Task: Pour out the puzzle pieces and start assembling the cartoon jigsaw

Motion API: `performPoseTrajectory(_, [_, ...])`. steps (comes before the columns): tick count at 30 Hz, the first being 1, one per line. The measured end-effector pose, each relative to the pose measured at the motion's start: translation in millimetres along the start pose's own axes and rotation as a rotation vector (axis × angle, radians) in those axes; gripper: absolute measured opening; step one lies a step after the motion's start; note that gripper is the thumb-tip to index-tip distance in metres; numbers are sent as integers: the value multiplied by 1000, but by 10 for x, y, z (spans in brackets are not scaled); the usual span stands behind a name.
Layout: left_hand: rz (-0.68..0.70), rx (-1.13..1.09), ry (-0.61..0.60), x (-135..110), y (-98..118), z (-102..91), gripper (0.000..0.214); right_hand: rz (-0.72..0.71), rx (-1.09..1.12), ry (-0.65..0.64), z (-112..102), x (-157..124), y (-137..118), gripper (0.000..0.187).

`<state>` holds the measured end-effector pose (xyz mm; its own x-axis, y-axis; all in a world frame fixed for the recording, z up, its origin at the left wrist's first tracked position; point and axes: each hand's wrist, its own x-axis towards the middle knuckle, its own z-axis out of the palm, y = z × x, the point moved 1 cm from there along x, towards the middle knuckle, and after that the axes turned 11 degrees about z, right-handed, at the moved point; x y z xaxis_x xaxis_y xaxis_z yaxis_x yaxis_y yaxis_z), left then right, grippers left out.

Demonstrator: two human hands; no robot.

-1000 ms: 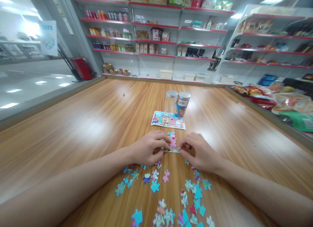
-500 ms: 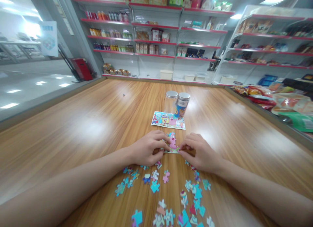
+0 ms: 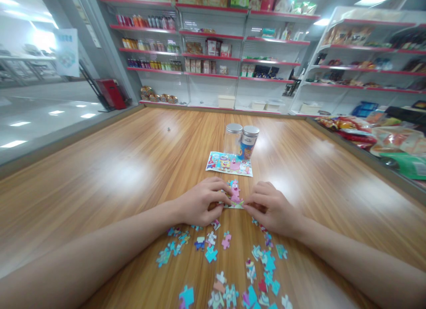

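A partly joined jigsaw puzzle [image 3: 235, 194] with a pink cartoon figure lies flat between my hands. My left hand [image 3: 205, 201] covers its left side, with curled fingers gripping and steadying it. At the lower right edge, my right hand [image 3: 274, 208] pinches a small puzzle piece against the joined part; the piece is mostly hidden by the fingertips. Loose pieces lie nearer to me, among them a pink piece [image 3: 226, 240], a light-blue piece [image 3: 211, 254] and a blue-and-white piece [image 3: 199, 243]. Just beyond the puzzle is a printed picture sheet [image 3: 218, 168] with cartoon characters.
A clear jar [image 3: 232, 142] with a silver lid and a blue-labelled can [image 3: 248, 145] stand behind the sheet on the wooden table [image 3: 133, 145]. Packaged goods [image 3: 399, 142] are heaped at the right. Stocked shelves [image 3: 211, 56] line the back.
My right hand's fingers have straightened and drawn closer together at the puzzle's right edge. My left hand and the loose pieces stay where they were.
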<state>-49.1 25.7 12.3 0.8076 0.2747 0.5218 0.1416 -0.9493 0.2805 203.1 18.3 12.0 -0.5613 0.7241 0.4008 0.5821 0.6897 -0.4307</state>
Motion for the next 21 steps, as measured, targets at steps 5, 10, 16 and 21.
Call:
performPoseTrajectory(5, [-5, -1, -6, 2, 3, 7, 32, 6, 0, -31, 35, -3, 48, 6])
performPoseTrajectory(10, [1, 14, -3, 32, 36, -34, 40, -1, 7, -16, 9, 1, 16, 6])
performPoseTrajectory(16, [65, 75, -6, 36, 49, -48, 36, -20, 51, 17, -1, 15, -19, 11])
performPoseTrajectory(21, [77, 67, 1, 35, 30, -31, 37, -49, 41, -13, 16, 11, -10, 12])
